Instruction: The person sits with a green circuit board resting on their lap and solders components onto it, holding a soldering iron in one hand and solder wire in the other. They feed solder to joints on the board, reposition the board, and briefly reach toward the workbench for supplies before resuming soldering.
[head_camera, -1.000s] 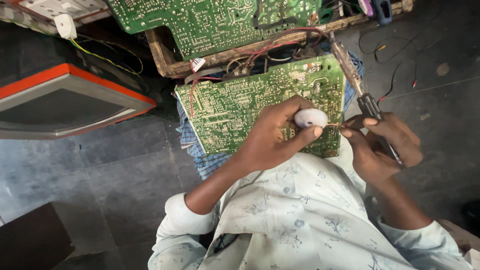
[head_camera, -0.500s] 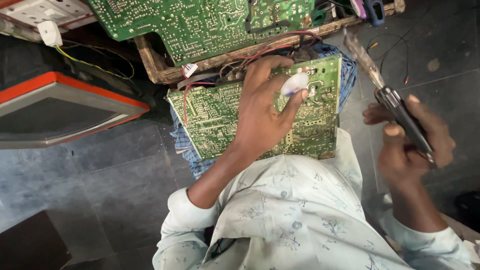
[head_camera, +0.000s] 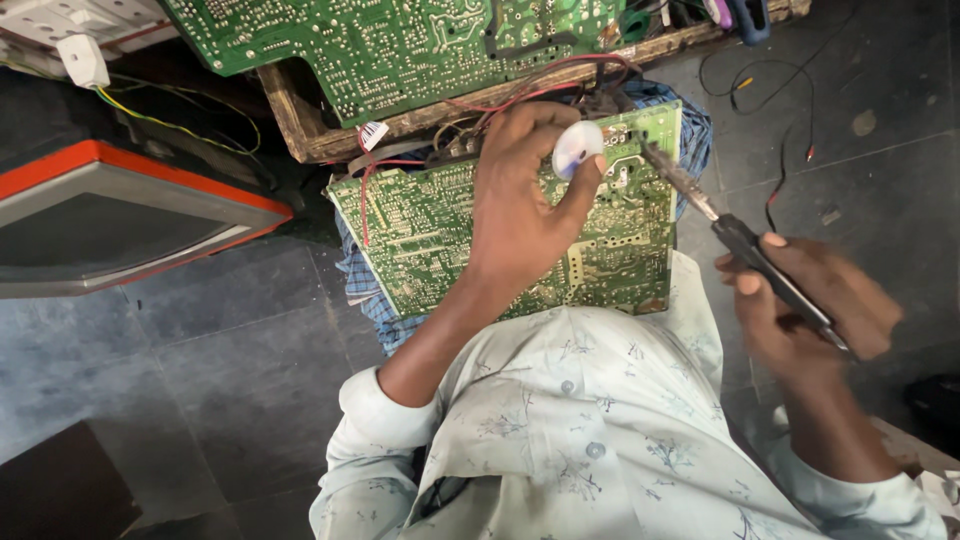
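A green circuit board (head_camera: 430, 235) lies solder side up on a blue checked cloth (head_camera: 365, 290) in my lap. My left hand (head_camera: 520, 200) rests over the board's upper middle and pinches a small white round spool (head_camera: 577, 148) between thumb and fingers. My right hand (head_camera: 810, 300) grips the dark handle of a soldering iron (head_camera: 745, 245). Its metal tip (head_camera: 655, 155) points at the board's top right corner, just right of the spool.
A second, larger green circuit board (head_camera: 400, 40) leans on a wooden frame (head_camera: 300, 125) behind. An orange-rimmed grey monitor (head_camera: 110, 215) lies at left. Red and other wires (head_camera: 540, 90) run between the boards. Thin leads (head_camera: 790, 130) trail on the dark tiled floor at right.
My left hand moved up the board with the white spool, from its lower right toward the top edge. The right hand drew back right, then swung the iron's tip in toward the board's top right corner.
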